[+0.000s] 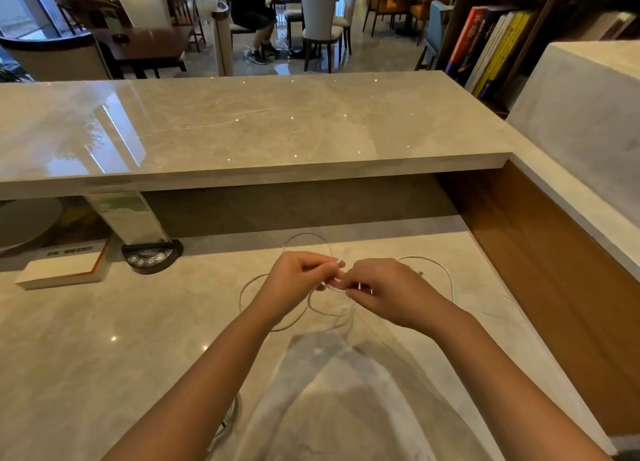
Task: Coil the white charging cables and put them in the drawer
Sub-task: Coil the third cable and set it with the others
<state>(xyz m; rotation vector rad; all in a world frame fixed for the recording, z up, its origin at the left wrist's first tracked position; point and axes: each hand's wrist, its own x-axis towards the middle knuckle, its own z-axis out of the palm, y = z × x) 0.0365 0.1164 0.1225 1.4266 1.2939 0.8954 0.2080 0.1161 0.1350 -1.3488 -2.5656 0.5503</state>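
A thin white charging cable (446,273) lies in loose loops on the lower marble desk (104,339), spreading left, behind and right of my hands. My left hand (298,280) and my right hand (381,287) meet above the desk's middle, both pinching a short stretch of this cable between fingertips. A small loop hangs just below the fingers. Another bit of white cable (228,422) shows near my left forearm at the bottom. No drawer is in view.
A raised marble counter (259,128) runs across in front of the desk, with a wood side panel (540,263) on the right. A white book (62,266), a black button unit (152,254) and an acrylic sign stand (128,218) sit at the left. A person sits beyond the counter.
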